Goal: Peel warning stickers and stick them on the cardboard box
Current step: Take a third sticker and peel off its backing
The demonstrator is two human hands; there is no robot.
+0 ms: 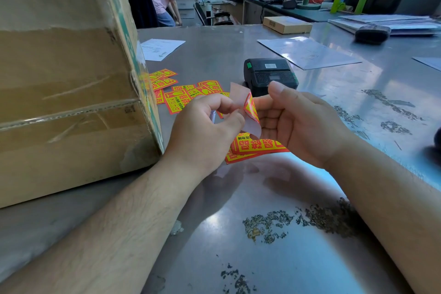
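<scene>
Warning sticker [250, 107] is up between both hands, curling half off its pale backing paper [254, 126]. The left hand [205, 126] pinches the backing, and the right hand [298, 122] curls its fingertips on the sticker's edge. A stack of stickers [257, 147] lies on the counter [238, 198] under the hands, with loose stickers [181, 98] beyond the left hand. The cardboard box [66, 79] stands left of the left hand. A black label printer [269, 74] sits just beyond the hands.
</scene>
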